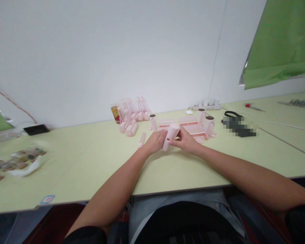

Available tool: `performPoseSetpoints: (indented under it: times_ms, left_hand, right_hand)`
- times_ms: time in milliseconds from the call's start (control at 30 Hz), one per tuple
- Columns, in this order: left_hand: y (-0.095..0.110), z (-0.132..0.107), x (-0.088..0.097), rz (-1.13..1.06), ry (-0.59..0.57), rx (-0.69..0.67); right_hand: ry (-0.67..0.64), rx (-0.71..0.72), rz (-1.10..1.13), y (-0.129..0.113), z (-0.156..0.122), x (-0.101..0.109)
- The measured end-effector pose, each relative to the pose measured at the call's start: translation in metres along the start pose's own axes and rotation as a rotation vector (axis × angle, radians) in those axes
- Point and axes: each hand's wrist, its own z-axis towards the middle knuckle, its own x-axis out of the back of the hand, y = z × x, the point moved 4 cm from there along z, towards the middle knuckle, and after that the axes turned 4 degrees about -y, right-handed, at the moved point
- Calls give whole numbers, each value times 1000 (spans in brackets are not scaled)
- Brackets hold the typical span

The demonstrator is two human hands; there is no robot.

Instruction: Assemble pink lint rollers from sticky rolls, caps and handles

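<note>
Both of my hands meet over the middle of the pale green table. A pink cylinder-shaped roller is held between them, tilted with its top leaning away. My left hand is closed round its lower end. My right hand pinches its side from the right. A small pink handle piece lies on the table just left of my left hand. Behind my hands are flat pink trays and upright pink rollers.
A cluster of pink rollers stands at the wall beside a red and yellow carton. A power strip, a black strap, a red-handled tool and a white cable lie at right. Wrappers lie at left.
</note>
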Motion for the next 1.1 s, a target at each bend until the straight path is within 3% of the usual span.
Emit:
performPoseSetpoints:
  times_ms: [200, 467, 600, 900, 1100]
  left_hand:
    - [4, 0, 8, 153, 10, 11]
    - [-8, -2, 43, 265, 370, 116]
    - [-13, -3, 52, 297, 466, 130]
    - [-28, -1, 59, 398, 495, 215]
    - [-48, 2, 58, 440, 427, 324]
  right_hand:
    - [53, 45, -48, -5, -1, 2]
    - [66, 42, -144, -14, -4, 0]
    - [53, 40, -149, -15, -5, 0]
    - [-13, 54, -223, -21, -8, -3]
    - [-27, 52, -224, -23, -8, -3]
